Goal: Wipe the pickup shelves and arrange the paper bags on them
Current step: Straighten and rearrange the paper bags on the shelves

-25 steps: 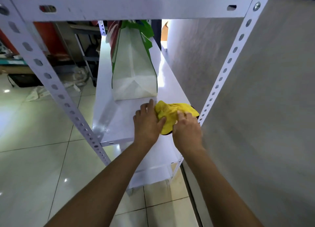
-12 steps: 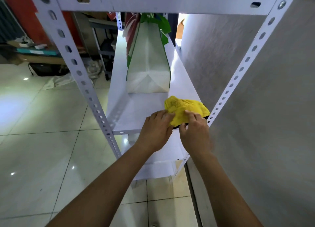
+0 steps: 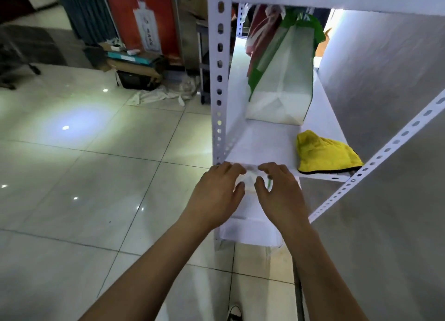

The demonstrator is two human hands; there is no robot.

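Pale glossy floor tiles [image 3: 101, 152] fill everything from seven to ten o'clock, with clutter against the far wall at eleven. Nearer me stands the white slotted-angle shelf rack, its front upright [image 3: 219, 80] rising at twelve. On the middle shelf [image 3: 262, 145] a green-trimmed white bag [image 3: 281, 80] stands upright toward the back at one o'clock, pushed deep, I judge, to leave the front board free for wiping. A reddish bag [image 3: 258, 31] is tucked just behind it. The yellow cloth [image 3: 325, 154] lies bunched at the shelf's front right corner at two o'clock, well clear of my fingers; I take it to be parked there so both hands are free.

My left hand [image 3: 216, 193] and right hand [image 3: 279, 193] meet at the shelf's front edge, fingers curled and thumbs drawn in, seemingly pinching something small and pale [image 3: 250, 178] between them. Blur hides what it is, possibly a wipe or scrap, so I cannot say for sure.
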